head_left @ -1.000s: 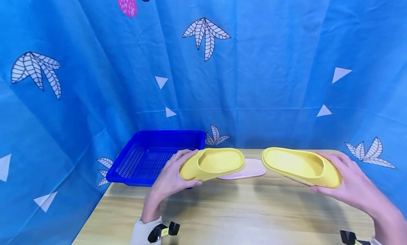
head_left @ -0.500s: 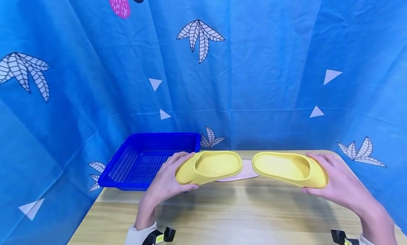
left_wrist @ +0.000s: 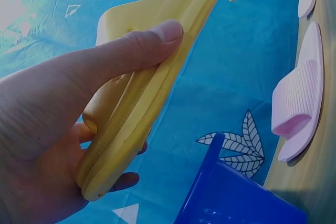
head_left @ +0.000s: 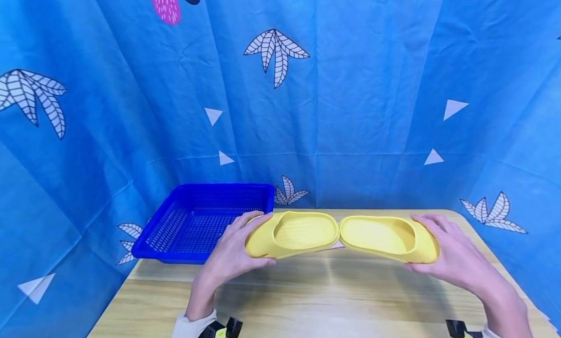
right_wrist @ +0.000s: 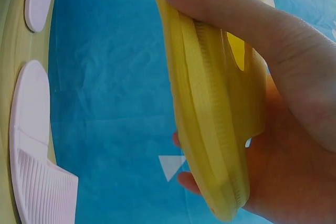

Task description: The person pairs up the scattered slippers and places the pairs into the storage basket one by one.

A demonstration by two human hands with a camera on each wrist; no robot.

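Left hand (head_left: 233, 246): fingers grip yellow slipper (head_left: 307, 230), heel toward three o'clock; right hand (head_left: 459, 253): likewise, second slipper (head_left: 377, 234), heel toward nine o'clock.

Blue drapes (head_left: 364, 84) behind a wooden table (head_left: 328, 299) suggest a curtained booth.

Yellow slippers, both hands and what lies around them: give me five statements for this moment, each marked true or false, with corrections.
1. The left hand grips a yellow slipper. True.
2. The right hand holds nothing. False: it grips the second yellow slipper.
3. The blue basket stands on the person's left side. True.
4. Both yellow slippers lie flat on the table. False: they are held up above it.
5. Pink slippers rest on the table. True.
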